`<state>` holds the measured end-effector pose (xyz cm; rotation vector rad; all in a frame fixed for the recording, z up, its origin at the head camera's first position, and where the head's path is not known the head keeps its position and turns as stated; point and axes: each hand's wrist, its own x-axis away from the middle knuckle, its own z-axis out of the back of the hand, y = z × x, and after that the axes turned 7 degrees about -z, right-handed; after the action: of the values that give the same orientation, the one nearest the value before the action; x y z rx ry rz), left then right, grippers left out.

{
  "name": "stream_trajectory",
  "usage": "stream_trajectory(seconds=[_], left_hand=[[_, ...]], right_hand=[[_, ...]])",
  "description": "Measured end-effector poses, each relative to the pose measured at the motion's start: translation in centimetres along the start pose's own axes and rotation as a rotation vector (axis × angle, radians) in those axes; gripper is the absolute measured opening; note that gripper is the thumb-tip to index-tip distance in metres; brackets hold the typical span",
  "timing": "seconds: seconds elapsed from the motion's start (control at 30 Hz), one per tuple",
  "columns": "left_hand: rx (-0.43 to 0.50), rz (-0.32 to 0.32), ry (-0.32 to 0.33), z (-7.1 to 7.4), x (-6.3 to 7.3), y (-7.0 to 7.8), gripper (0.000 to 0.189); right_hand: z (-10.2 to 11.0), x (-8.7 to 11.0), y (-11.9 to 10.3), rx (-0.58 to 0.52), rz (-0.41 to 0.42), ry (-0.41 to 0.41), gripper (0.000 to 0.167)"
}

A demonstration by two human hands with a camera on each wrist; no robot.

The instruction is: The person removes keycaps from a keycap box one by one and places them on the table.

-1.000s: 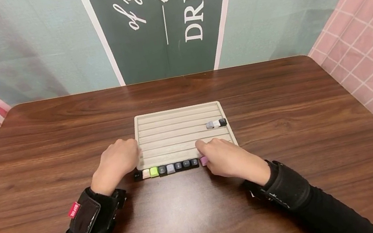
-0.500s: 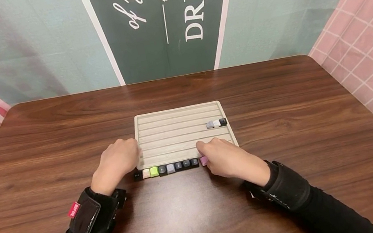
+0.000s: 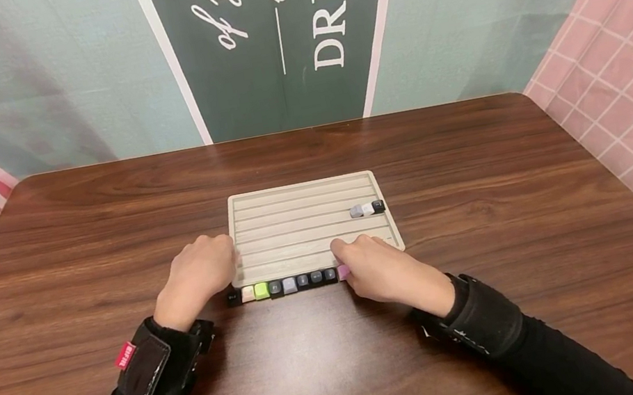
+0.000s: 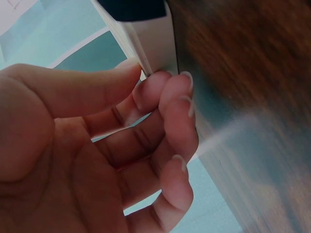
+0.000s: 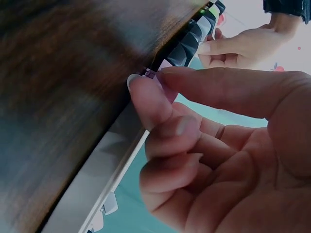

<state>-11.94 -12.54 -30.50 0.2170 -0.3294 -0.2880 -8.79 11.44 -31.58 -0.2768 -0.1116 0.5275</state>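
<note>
A beige ridged tray (image 3: 284,228) lies on the table. In front of it stands a row of keycaps (image 3: 290,285), mostly dark, with one lime green, one cream and one grey-blue. At the right end of that row my right hand (image 3: 385,270) pinches a purple keycap (image 3: 343,272) between thumb and index finger; the right wrist view shows this purple keycap (image 5: 167,87) at the row's end. My left hand (image 3: 201,266) holds the tray's left front edge, its thumb and index finger meeting at the tray's side wall (image 4: 158,46) in the left wrist view.
Three keycaps, grey, white (image 3: 366,209) and black, sit in a tray groove at the right. The brown wooden table (image 3: 482,196) extends around, with a printed curtain (image 3: 97,73) behind it and pink cloths at both sides.
My right hand has slid slightly left with the purple keycap, narrowing the gap to the dark keycap beside it. The left hand and the tray have stayed still.
</note>
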Motion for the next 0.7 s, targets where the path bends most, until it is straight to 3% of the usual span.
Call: stream_trajectory(seconds=[0.7], left_hand=[[0.010, -0.001, 0.001, 0.0, 0.1, 0.0, 0.018]], right_hand=[[1.1, 0.1, 0.1, 0.075, -0.077, -0.065, 0.014]])
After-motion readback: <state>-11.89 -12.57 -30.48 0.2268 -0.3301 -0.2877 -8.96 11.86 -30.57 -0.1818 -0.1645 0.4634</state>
